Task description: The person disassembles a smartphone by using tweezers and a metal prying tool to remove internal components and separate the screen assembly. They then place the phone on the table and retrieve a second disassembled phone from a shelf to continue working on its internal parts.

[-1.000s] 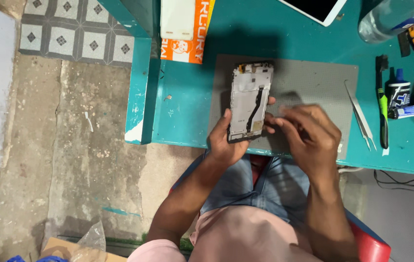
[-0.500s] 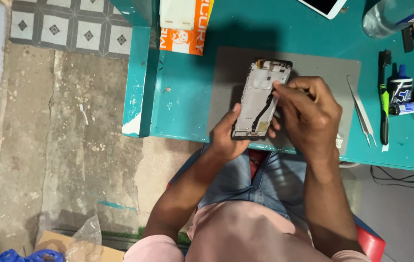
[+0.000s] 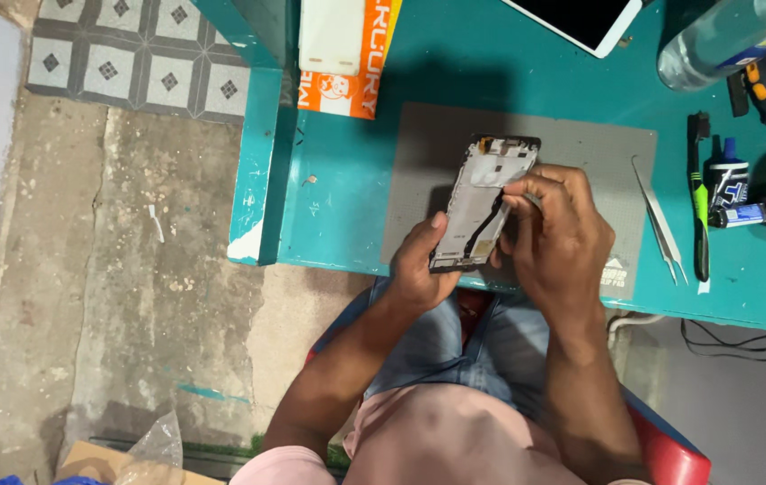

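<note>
**Opened phone frame held over grey mat, both hands engaged**

Left hand (image 3: 419,265) clamped on lower end of phone frame (image 3: 484,202), thumb on one long edge, fingers behind. Right hand (image 3: 555,229) closed in a pinch at frame's mid-section, near a thin black cable; whether it holds a tool, cannot tell. Frame is tilted, above grey mat (image 3: 581,148) toward near edge of desk (image 3: 338,180).

Handling, by judgement: light, thin, stiff but fragile; exposed internals and cable liable to tear. Best gripped by long side edges, not inner face.

Surroundings: tweezers (image 3: 657,216) just off mat's right edge; green-black tool (image 3: 697,202), small bottle (image 3: 727,175), screwdriver (image 3: 765,90) further right; plastic bottle (image 3: 724,31) at far right corner; white tablet (image 3: 581,18) at far edge; orange-white box (image 3: 343,54) at far left. Nothing obstructs the hands.
</note>
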